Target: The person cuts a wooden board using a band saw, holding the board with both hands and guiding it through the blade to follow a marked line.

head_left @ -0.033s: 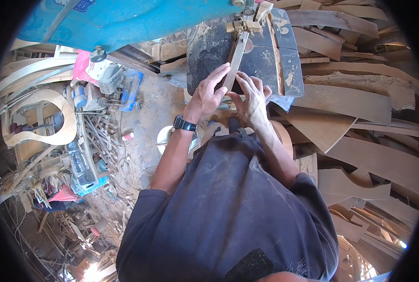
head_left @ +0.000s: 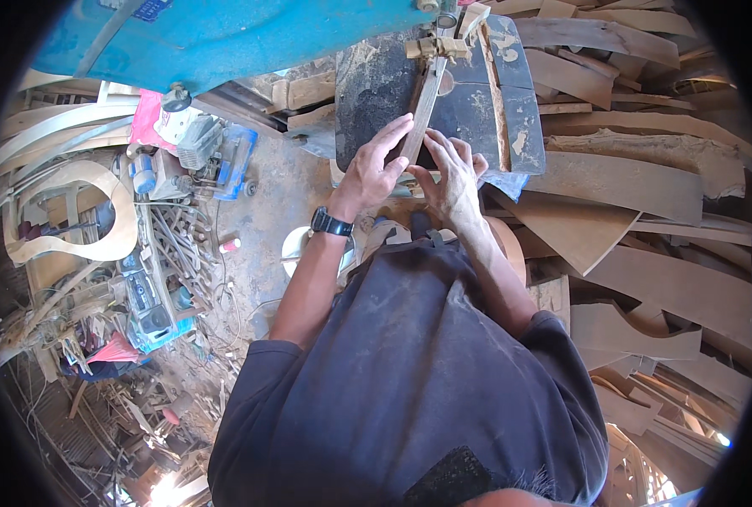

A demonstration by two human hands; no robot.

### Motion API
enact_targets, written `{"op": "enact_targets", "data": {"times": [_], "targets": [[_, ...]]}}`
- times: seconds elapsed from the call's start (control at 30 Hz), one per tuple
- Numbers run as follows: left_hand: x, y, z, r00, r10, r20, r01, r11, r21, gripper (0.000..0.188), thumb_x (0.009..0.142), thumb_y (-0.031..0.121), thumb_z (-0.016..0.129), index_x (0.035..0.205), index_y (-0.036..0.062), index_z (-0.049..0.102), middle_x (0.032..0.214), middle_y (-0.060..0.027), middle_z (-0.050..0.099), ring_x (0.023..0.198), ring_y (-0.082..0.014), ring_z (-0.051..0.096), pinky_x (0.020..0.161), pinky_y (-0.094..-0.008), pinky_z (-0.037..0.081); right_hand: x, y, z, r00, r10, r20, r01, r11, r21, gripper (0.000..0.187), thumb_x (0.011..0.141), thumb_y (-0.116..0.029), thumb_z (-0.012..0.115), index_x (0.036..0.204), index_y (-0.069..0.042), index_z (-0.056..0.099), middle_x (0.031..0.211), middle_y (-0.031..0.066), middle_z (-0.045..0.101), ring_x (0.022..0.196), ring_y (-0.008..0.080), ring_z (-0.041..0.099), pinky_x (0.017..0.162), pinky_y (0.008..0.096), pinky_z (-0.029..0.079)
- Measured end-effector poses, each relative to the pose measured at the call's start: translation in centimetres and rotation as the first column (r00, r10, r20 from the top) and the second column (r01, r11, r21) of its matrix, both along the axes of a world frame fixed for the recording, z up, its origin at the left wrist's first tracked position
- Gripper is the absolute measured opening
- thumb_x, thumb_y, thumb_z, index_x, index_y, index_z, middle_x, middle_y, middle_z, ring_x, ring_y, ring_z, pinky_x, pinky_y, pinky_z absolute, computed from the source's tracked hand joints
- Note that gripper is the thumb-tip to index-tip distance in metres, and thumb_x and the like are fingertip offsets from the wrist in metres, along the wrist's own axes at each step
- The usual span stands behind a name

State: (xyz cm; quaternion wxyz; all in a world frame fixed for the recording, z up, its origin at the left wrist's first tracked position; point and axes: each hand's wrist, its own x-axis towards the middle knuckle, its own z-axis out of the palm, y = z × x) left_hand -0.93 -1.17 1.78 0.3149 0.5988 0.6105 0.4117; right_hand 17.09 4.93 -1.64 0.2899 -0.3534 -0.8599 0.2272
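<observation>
A narrow wooden strip [head_left: 426, 110] lies lengthwise on the dark, worn saw table [head_left: 371, 80], its far end by a small wooden block [head_left: 437, 48] under the blade guide. My left hand [head_left: 373, 166], wearing a black watch [head_left: 332, 222], presses along the strip's left side with fingers pointing forward and the thumb at the near end. From the right, my right hand [head_left: 453, 182] grips the same near end, fingers bent and thumb toward the strip. The undersides of both hands are hidden. A light-edged slot [head_left: 494, 97] runs along the table to the right.
The blue machine housing [head_left: 249, 42] overhangs the table at upper left. Curved wooden boards [head_left: 629, 182] are stacked along the right. Left of me are a guitar-shaped wooden frame [head_left: 122, 211], a grey motor [head_left: 200, 142] and scrap sticks [head_left: 186, 245] on a dusty floor.
</observation>
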Motion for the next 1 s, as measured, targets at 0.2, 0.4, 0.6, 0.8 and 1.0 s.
{"op": "enact_targets", "data": {"times": [0.2,0.4,0.6,0.8,1.0], "targets": [[-0.03,0.10,-0.19,0.998,-0.021,-0.063,0.020,1.000,-0.011,0.059,0.092,0.002,0.056,0.151,-0.0028,0.048,0.161,-0.0206,0.043,0.148,-0.0326,0.043,0.120,-0.0415,0.038,0.29,0.16,-0.04,0.999,0.020,-0.038,-0.020,1.000,-0.009,0.062,0.085,-0.029,0.079,0.139,-0.005,0.061,0.144,0.0085,0.060,0.123,0.0287,0.054,0.102,0.0456,0.032],[0.28,0.27,-0.19,0.999,0.007,-0.037,-0.008,1.000,-0.005,0.059,0.090,0.001,0.058,0.148,-0.0047,0.049,0.158,-0.0238,0.045,0.148,-0.0356,0.043,0.123,-0.0405,0.034,0.04,0.03,0.06,1.000,0.005,-0.016,-0.005,1.000,-0.006,0.061,0.086,-0.025,0.078,0.140,-0.004,0.059,0.145,0.0100,0.059,0.122,0.0315,0.054,0.103,0.0463,0.035],[0.41,0.39,-0.16,0.999,0.021,-0.028,-0.020,1.000,0.003,0.059,0.090,-0.002,0.057,0.148,-0.0043,0.049,0.158,-0.0235,0.045,0.147,-0.0361,0.043,0.123,-0.0403,0.035,-0.06,0.06,0.08,0.999,0.002,-0.041,-0.003,1.000,-0.020,0.061,0.086,-0.024,0.077,0.141,-0.003,0.058,0.145,0.0115,0.058,0.122,0.0330,0.054,0.103,0.0470,0.036],[0.32,0.42,-0.36,0.998,0.015,-0.065,-0.015,1.000,-0.002,0.059,0.094,0.002,0.057,0.152,-0.0002,0.048,0.161,-0.0188,0.044,0.148,-0.0322,0.044,0.119,-0.0413,0.040,-0.05,0.09,0.08,1.000,-0.004,-0.030,0.004,1.000,-0.026,0.061,0.086,-0.022,0.076,0.141,-0.004,0.058,0.146,0.0110,0.058,0.123,0.0320,0.054,0.104,0.0465,0.035],[0.12,0.41,-0.29,0.997,0.003,-0.075,-0.004,1.000,-0.009,0.058,0.093,0.003,0.058,0.151,-0.0002,0.049,0.160,-0.0193,0.044,0.148,-0.0323,0.044,0.119,-0.0410,0.039,0.15,0.20,0.04,0.999,0.007,-0.050,-0.008,1.000,-0.021,0.061,0.086,-0.023,0.077,0.142,-0.005,0.058,0.146,0.0096,0.058,0.123,0.0306,0.054,0.104,0.0463,0.034]]}}
